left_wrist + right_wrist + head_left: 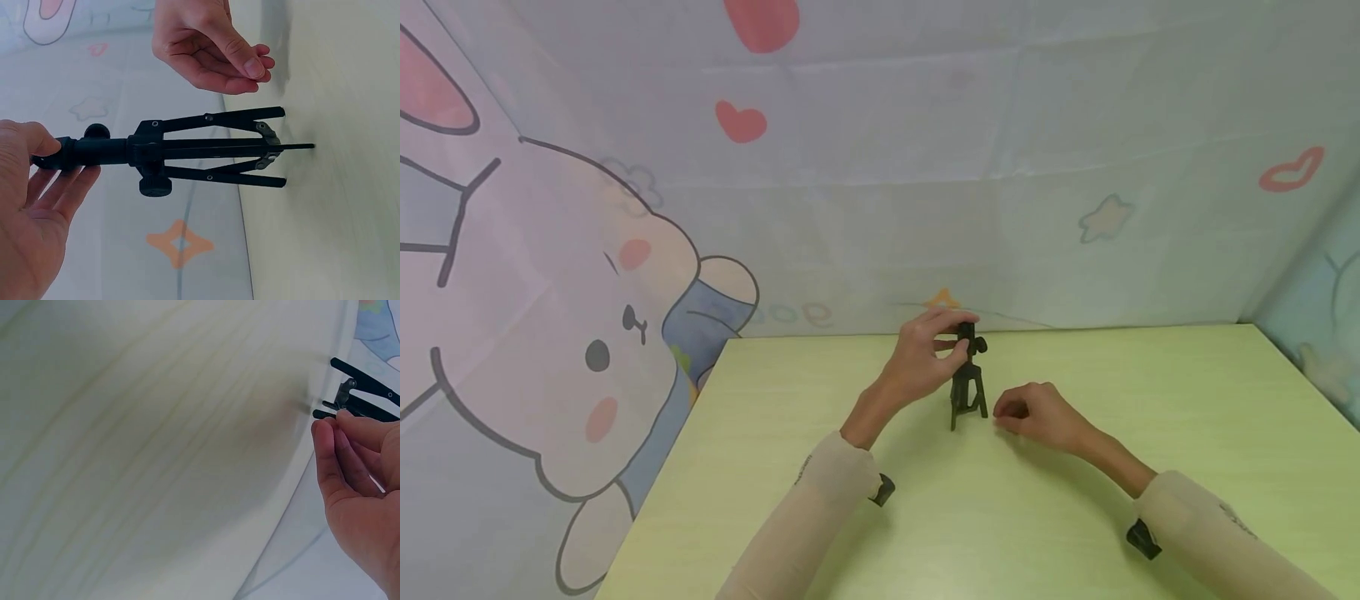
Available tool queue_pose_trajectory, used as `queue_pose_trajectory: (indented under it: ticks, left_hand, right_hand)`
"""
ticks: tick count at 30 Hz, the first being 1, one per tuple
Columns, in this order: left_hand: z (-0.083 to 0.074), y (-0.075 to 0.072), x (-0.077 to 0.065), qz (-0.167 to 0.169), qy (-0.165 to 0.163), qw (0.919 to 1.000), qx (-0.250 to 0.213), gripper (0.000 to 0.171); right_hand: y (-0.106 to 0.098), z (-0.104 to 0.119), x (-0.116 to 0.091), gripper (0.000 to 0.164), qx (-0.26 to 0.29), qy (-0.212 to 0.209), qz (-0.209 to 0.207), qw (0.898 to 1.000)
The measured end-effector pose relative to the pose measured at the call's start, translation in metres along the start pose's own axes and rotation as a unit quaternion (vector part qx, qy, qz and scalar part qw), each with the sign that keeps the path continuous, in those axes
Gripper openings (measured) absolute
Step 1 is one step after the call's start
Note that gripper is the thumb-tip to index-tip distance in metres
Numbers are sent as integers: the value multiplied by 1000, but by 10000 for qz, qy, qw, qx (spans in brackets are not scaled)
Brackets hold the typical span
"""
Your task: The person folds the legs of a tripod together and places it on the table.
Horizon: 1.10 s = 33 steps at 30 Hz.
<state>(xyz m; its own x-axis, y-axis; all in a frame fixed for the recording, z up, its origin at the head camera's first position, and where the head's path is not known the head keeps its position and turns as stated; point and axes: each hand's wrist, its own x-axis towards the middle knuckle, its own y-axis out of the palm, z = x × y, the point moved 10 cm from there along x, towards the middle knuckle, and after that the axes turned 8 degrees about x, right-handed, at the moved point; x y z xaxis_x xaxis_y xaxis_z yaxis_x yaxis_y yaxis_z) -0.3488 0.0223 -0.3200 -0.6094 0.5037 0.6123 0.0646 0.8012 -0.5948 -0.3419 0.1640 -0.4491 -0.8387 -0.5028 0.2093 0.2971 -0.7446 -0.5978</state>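
Observation:
A small black tripod stands upright on the table, its legs slightly spread. My left hand grips the top of its column, with the thumb on one side and the fingers on the other in the left wrist view. The knobs and hinged braces between the legs show there too. Beside the legs, on the right, my right hand hovers with loosely curled fingers, holding nothing. A gap separates it from the tripod in the left wrist view. In the right wrist view its fingertips overlap one leg.
The pale yellow-green table extends around the tripod. A printed cloth hangs behind its back edge, close to the tripod, with a large cartoon rabbit at the left. Both forearms wear light sleeves with black wrist devices.

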Motion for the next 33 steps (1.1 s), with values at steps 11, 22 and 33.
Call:
queue_pose_trajectory:
  ticks: [11, 22, 33]
  left_hand:
    - [2, 6, 0, 367, -190, 9991, -78, 35]
    - [0, 6, 0, 347, -195, 9990, -213, 36]
    - [-2, 6, 1, 390, -91, 9991, -138, 35]
  right_hand:
    - [2, 1, 7, 7, -294, -229, -172, 9992]
    - [6, 2, 11, 15, -399, -190, -119, 9990]
    - [8, 3, 14, 20, -529, -206, -150, 9983]
